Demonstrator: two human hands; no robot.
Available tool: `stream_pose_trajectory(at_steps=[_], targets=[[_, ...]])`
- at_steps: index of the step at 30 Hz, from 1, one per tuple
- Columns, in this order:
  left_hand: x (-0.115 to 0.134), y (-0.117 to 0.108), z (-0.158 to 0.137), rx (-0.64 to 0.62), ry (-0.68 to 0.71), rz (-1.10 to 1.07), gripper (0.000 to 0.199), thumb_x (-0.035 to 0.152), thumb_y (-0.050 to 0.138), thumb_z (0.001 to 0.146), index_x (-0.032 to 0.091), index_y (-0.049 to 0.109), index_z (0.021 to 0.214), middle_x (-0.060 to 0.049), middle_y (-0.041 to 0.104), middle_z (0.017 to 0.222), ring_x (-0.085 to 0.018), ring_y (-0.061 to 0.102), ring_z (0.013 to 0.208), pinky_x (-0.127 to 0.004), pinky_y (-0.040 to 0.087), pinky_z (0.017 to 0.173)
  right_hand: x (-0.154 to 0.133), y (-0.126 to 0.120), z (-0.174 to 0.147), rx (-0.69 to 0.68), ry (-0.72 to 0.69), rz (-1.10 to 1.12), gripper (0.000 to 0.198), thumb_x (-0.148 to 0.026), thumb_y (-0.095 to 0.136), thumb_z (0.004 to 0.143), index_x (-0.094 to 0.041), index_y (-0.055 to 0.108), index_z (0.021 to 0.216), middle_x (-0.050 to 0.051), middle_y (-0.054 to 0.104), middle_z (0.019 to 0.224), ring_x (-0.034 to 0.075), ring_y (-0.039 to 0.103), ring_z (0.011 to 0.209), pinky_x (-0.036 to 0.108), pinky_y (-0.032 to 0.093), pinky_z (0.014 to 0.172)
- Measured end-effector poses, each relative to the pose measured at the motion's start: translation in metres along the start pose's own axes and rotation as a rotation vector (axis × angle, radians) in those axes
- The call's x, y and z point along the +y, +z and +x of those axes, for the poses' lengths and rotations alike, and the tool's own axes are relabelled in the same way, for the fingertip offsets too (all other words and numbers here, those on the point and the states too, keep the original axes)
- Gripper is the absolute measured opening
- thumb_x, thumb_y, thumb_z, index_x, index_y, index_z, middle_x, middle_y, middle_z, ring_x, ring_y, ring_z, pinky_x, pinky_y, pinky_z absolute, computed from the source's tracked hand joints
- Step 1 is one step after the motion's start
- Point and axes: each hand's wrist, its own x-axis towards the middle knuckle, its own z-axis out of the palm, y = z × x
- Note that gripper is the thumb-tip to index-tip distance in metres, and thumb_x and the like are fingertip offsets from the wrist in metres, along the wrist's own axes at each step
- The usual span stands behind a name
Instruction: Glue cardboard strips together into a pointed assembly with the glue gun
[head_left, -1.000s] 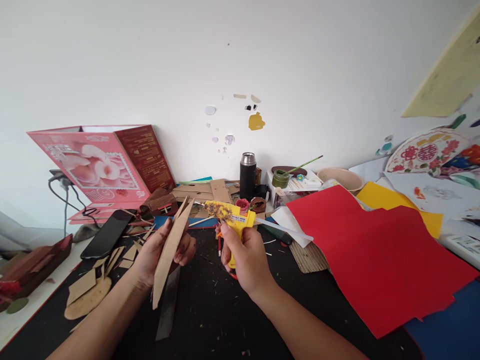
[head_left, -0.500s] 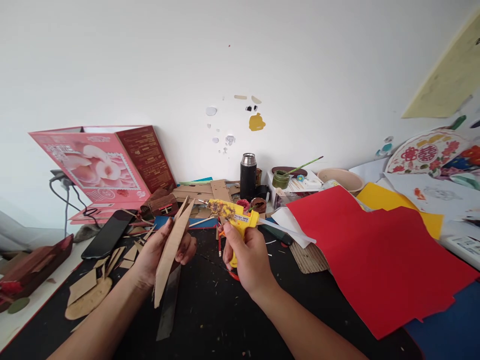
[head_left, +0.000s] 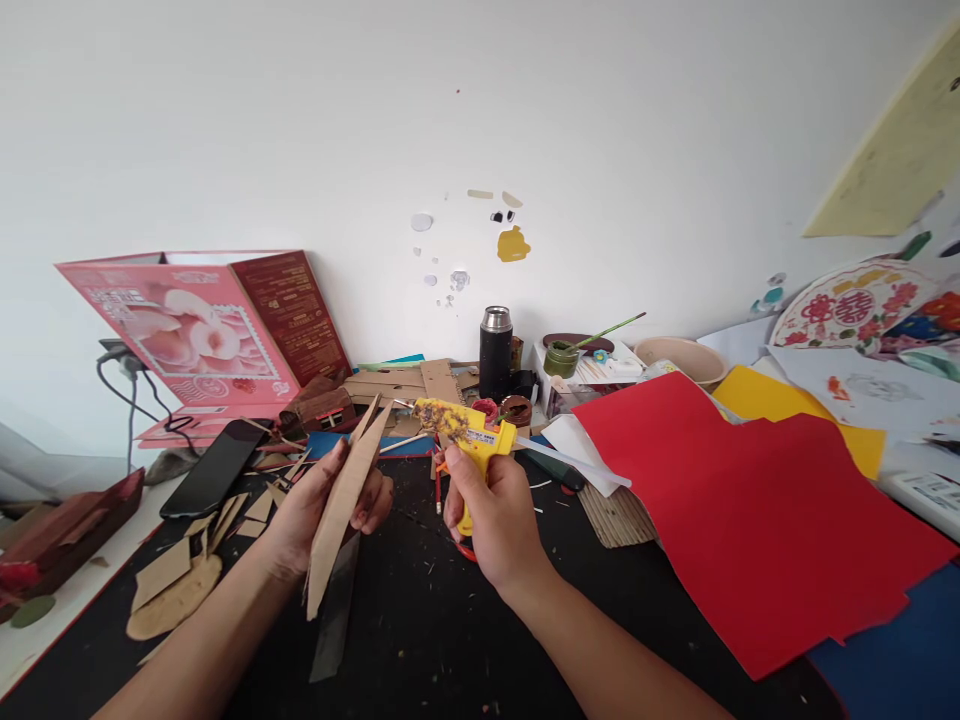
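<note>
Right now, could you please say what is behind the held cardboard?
Behind the held cardboard, another cardboard tip, parts of the left hand and a dark flat strip show; whatever its face covers cannot be seen.

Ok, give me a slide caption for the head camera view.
Left hand holding cut cardboard, right hand pointing a yellow glue gun toward it, above a cluttered black work surface.

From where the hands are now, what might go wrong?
The nozzle of the yellow glue gun appears right by the cardboard strip's tip; if hot, a slip might burn the left hand's bare fingers below.

The glue stick juts toward the red sheet; it might snag if the right hand pulls back.
</note>
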Motion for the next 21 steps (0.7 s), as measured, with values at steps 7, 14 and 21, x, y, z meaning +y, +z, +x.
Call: stream_pose_trajectory(at_steps=[7,14,21], targets=[[0.0,0.002,-0.001,0.018,0.002,-0.006,0.041,0.05,0.077,0.097,0.019,0.064,0.074,0.001,0.06,0.051,-0.015,0.054,0.046,-0.027,0.048,0.049,-0.001,0.001,0.0,-0.014,0.005,-0.012,0.062,-0.077,0.075,0.084,-0.023,0.053,0.061,-0.004,0.05,0.044,0.01,0.044,0.037,0.023,0.037,0.04],[0.003,0.005,0.0,0.05,-0.013,0.002,0.043,0.052,0.081,0.093,0.019,0.065,0.07,0.0,0.06,0.05,-0.015,0.055,0.045,-0.026,0.049,0.049,0.003,0.001,0.001,-0.032,0.028,0.01,0.058,-0.075,0.075,0.083,-0.022,0.058,0.069,-0.005,0.05,0.043,0.01,0.042,0.036,0.023,0.034,0.039],[0.006,-0.006,0.001,0.073,-0.008,0.092,0.043,0.054,0.08,0.093,0.018,0.066,0.073,0.0,0.059,0.051,-0.016,0.055,0.047,-0.026,0.048,0.048,0.005,0.002,0.001,-0.038,0.076,-0.006,0.058,-0.076,0.077,0.08,-0.019,0.065,0.082,-0.007,0.053,0.046,0.01,0.044,0.036,0.022,0.034,0.038]])
